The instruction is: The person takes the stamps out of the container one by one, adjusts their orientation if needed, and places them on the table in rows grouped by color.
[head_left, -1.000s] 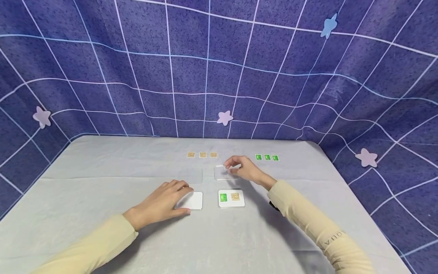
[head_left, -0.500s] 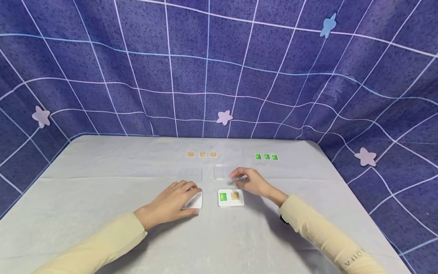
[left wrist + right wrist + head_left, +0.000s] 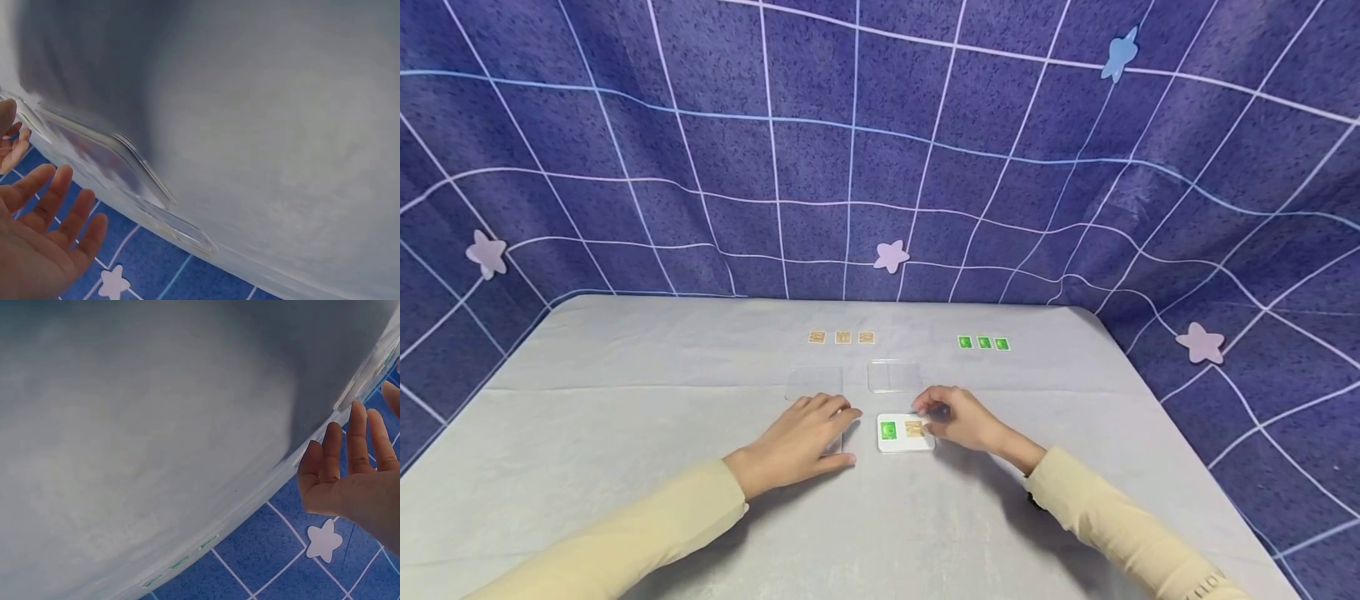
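Observation:
In the head view, my left hand (image 3: 799, 443) hovers over a small white case, hiding most of it; only a strip near its right edge shows. Its fingers are spread and relaxed, with nothing between them, as the left wrist view also shows. My right hand (image 3: 962, 419) has its loosely bent fingers right at the right edge of a second white case (image 3: 901, 435). That case holds a green stamp (image 3: 888, 431) on its left side and a tan stamp (image 3: 913, 428) on its right. Thumb and index finger of the right hand stand apart.
Behind the cases lie two clear plastic lids, the left lid (image 3: 815, 381) and the right lid (image 3: 904, 377). Farther back are three tan stamps (image 3: 843, 337) and three green stamps (image 3: 984, 342) in rows. A blue gridded curtain (image 3: 715, 150) rises behind the grey-covered table (image 3: 587, 400).
My right hand has come back from the right clear lid to the edge of the stamped case. The left hand has slid rightward over its white case, covering more of it.

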{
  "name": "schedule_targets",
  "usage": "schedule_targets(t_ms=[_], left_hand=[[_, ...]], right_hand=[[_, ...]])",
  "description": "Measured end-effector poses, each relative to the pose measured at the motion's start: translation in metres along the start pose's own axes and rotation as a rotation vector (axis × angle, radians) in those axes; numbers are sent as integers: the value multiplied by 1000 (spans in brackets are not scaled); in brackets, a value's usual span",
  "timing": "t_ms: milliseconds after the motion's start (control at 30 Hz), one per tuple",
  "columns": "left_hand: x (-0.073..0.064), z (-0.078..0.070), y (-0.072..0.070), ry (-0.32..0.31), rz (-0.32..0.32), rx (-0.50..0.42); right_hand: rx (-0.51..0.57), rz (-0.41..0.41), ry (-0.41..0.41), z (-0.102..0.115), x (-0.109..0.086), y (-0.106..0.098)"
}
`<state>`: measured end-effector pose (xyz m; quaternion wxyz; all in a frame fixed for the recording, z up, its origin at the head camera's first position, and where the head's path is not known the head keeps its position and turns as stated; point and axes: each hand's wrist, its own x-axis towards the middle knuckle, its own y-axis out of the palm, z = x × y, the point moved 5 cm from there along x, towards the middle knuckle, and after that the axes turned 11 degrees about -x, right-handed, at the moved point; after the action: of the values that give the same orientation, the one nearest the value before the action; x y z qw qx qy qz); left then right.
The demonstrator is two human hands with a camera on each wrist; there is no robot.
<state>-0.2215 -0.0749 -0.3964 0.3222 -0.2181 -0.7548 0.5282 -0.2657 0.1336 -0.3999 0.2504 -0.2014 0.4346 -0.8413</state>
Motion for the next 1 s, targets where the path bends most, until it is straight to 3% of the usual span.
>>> schedule_targets(t_ms=[733,1000], left_hand=[[26,-8,16,-26,56,31],[32,-9,18,-26,62,-1]], right_hand=[[-85,-39,-11,4,-2,6],[-90,-32,-19,5,0,7]])
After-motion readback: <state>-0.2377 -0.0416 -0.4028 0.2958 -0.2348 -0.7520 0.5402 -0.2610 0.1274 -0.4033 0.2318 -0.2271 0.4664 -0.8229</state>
